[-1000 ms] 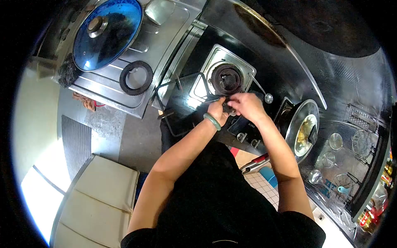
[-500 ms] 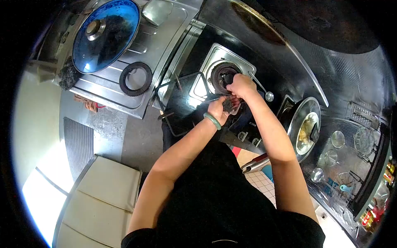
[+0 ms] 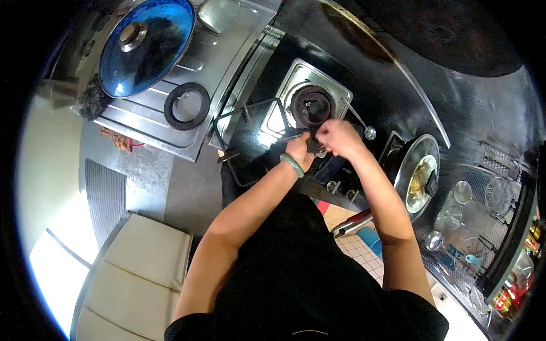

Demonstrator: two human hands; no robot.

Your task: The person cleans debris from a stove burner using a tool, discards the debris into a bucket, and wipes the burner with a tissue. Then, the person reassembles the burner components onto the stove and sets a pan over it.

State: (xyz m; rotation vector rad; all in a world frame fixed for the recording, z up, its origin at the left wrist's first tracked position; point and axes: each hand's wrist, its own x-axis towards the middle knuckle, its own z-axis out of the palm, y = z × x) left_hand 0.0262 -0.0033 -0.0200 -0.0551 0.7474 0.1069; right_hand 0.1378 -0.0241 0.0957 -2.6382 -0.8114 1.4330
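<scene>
My left hand (image 3: 300, 152), with a green bangle at the wrist, is closed around a dark, rough-looking piece (image 3: 314, 145) at the front corner of the burner's metal tray (image 3: 290, 77). What it is I cannot make out. Right beside it, my right hand (image 3: 339, 138) has its fingers curled in; whether something small is in them is hidden. Just beyond both hands, the round dark gas burner (image 3: 311, 106) sits bare in the tray. A black pan support (image 3: 245, 183) lies on the hob to the left of my left hand.
On the steel drainboard at left are a blue glass lid (image 3: 165, 51), a black ring (image 3: 169, 108) and a dark scrubber (image 3: 94, 102). A lidded pan (image 3: 408, 165) stands at right, its handle (image 3: 352, 223) pointing towards me. A ladle (image 3: 369, 133) lies by the burner.
My right hand has drawn back from the burner towards me, beside my left hand. The dark piece at the burner's centre that it was touching is no longer visible there. My left hand stays put.
</scene>
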